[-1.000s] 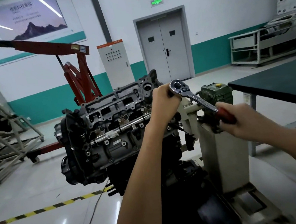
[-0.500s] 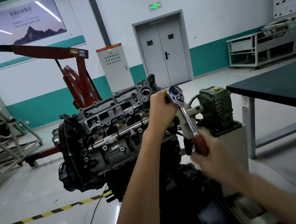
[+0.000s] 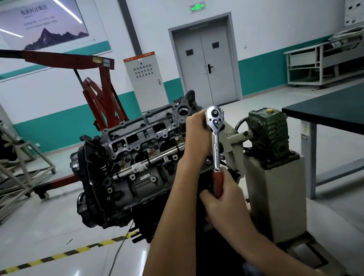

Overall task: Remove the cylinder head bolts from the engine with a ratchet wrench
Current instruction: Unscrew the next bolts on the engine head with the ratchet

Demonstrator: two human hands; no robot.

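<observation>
Here's the engine (image 3: 139,164), tipped on its stand (image 3: 276,186) with the open top of the cylinder head facing the camera. The ratchet wrench (image 3: 215,143) sits at the right-hand end of that top face, chrome head up, handle pointing almost straight down toward the person. The left hand (image 3: 195,134) curls round the wrench just behind the head, knuckles against the engine (whatever bolt or socket is under there is hidden by that hand, so no telling). The right hand (image 3: 223,201) wraps round the red grip at the low end, fingers closed on it. Just right of the wrench is the stand's green gearbox (image 3: 267,128), and beyond that a dark-topped table (image 3: 341,107). Behind the engine, on the left, stands a red hoist (image 3: 102,96).
</observation>
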